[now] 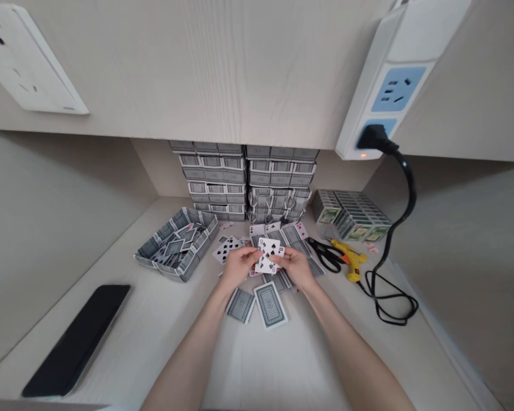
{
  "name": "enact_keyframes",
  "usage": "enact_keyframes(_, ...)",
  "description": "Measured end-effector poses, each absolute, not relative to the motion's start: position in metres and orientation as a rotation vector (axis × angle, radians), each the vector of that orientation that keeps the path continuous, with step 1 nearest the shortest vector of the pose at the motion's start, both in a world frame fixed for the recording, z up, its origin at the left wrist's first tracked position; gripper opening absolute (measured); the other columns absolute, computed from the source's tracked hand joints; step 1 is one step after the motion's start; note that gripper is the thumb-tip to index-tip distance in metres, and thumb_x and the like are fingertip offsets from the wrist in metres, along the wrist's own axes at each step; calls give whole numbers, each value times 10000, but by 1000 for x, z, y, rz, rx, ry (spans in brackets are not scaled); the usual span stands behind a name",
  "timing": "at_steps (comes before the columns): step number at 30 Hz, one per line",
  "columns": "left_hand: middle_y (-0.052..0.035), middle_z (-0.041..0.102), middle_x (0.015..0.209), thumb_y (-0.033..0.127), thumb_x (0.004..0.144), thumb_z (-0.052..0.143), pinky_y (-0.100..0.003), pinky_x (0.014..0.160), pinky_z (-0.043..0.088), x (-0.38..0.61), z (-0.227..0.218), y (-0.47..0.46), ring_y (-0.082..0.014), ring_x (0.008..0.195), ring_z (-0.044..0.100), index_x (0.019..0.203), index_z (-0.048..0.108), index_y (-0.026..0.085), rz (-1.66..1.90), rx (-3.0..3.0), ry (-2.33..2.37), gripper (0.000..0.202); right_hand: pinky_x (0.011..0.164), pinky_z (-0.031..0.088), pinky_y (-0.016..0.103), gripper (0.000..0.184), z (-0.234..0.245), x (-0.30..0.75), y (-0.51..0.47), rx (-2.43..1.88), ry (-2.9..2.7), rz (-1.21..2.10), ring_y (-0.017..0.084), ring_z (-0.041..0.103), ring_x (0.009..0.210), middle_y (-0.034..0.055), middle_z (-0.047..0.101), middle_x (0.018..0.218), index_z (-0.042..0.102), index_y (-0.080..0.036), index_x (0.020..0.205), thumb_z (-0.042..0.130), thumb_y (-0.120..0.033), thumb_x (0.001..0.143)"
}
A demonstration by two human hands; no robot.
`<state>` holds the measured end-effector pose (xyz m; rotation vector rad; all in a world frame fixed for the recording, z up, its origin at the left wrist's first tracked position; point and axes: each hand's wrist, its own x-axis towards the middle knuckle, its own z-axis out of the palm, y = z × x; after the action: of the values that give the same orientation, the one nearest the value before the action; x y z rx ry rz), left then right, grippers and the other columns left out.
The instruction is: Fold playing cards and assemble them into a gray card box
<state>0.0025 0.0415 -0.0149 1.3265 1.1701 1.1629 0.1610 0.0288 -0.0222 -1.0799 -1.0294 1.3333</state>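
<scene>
Between both hands, above the desk, are playing cards (267, 255), a nine of spades facing me in front with another card showing behind its right edge. My left hand (241, 264) pinches the left side, its thumb on the face. From the right, my right hand (297, 267) pinches the other side the same way. Below the hands lie a face-down card (270, 305) and a shorter, seemingly folded card piece (240, 305). Behind them spreads a panel of joined grey-backed cards (297, 237), partly hidden by the hands. Loose face-up cards (228, 249) lie left of it.
A basket made of cards (184, 268) holds loose cards at left. Stacked card-built boxes (216, 174) stand at the back. Boxed decks (355, 214), scissors (328, 254) and a yellow glue gun (352, 258) with a looping black cord are right. A black pad (79, 339) lies front left.
</scene>
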Motion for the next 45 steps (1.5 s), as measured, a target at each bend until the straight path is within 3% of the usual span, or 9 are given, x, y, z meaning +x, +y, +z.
enact_keyframes(27,4,588,575,387,631,617,-198,476,371,-1,-13,40,-97,502,483,684,633,130,1091,1394,1153,262,467,435,236,287,-21,158,28,-1069,-1017,1396,128,567,490,13,673,612,651,-142,688,774,-261,457)
enact_keyframes(31,28,533,555,381,685,567,-182,478,354,2,-17,38,-84,506,462,690,582,143,1159,1528,1204,238,478,441,234,282,-20,156,27,-1050,-1010,1379,129,574,510,10,672,625,653,-145,715,760,-289,497)
enact_keyframes(38,23,556,586,380,761,482,-183,512,368,0,-15,35,-87,516,496,701,535,161,1240,1722,1379,232,649,500,291,301,-14,157,26,-993,-1030,1397,143,616,619,19,683,731,662,-165,836,677,-373,619)
enact_keyframes(45,16,562,587,373,777,464,-176,495,349,3,-15,33,-93,520,496,711,511,163,1191,1764,1270,225,604,500,273,223,-18,161,28,-1044,-1120,1243,136,606,572,14,670,654,637,-159,756,653,-350,643)
